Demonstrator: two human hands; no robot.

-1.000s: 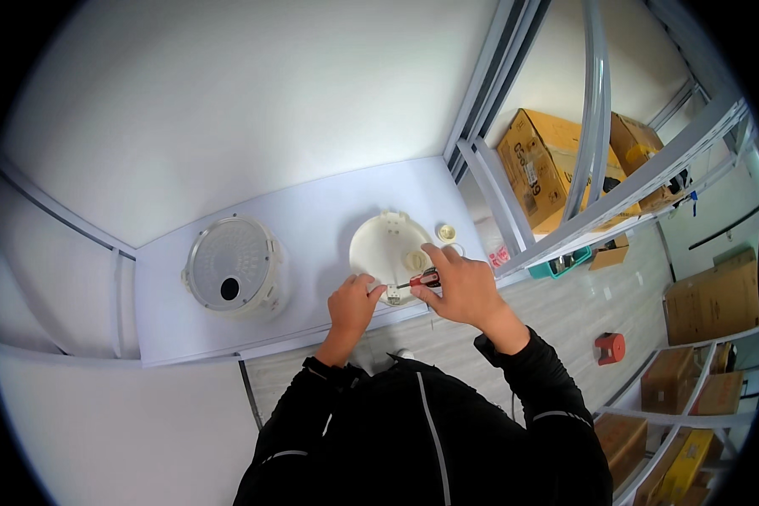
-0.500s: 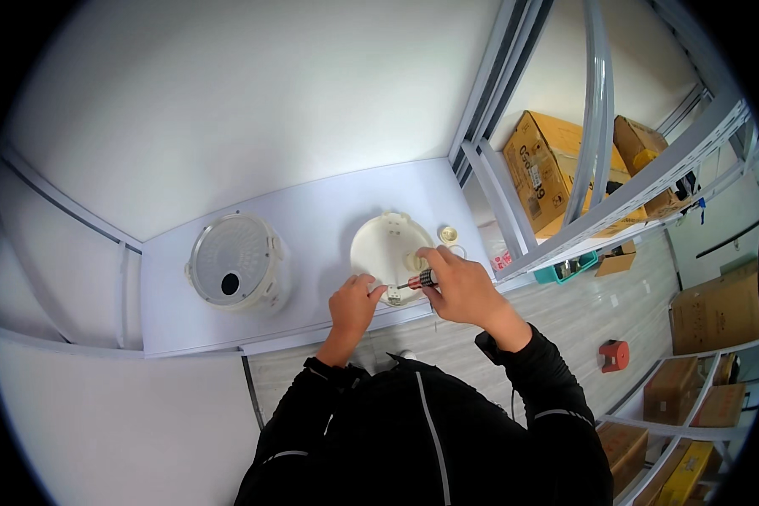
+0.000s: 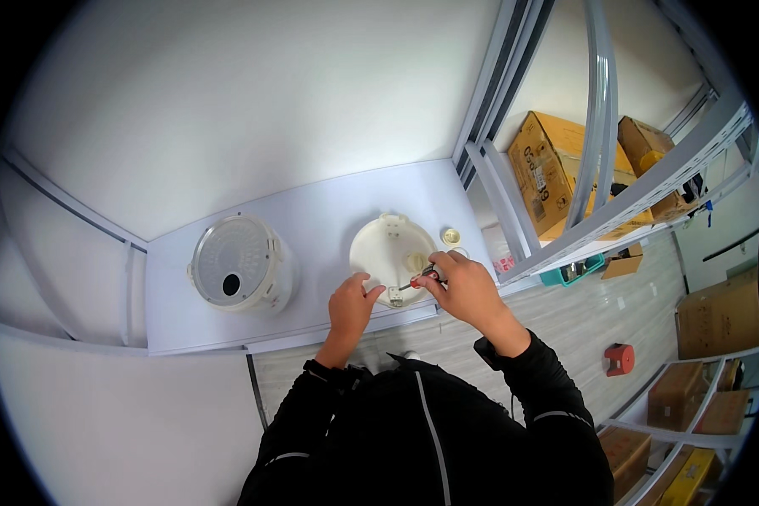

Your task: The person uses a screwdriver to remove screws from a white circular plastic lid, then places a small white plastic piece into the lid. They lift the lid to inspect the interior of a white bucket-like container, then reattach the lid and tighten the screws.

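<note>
Grasps screwdriver (image 3: 421,280) with right hand (image 3: 465,288); cannot tell hold of left hand (image 3: 352,304). Take white lid (image 3: 376,250) by rim (image 3: 353,244): probably light, stiff.

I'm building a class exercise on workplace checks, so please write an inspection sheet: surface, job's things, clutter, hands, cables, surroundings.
Surface: smooth white tabletop; white cylindrical drum with grey lid stands at left.
Job's things: shallow round white dish; red-and-black-handled screwdriver, tip toward its near rim.
Clutter: small round cream cap right of the dish.
Hands: bare left hand at the dish's near-left rim, exact contact unclear; bare right hand grips the screwdriver.
Cables: thin dark strand beside the black right sleeve; cannot tell whether a cable.
Surroundings: yellow cardboard box at right; red stool on grey floor.
</note>
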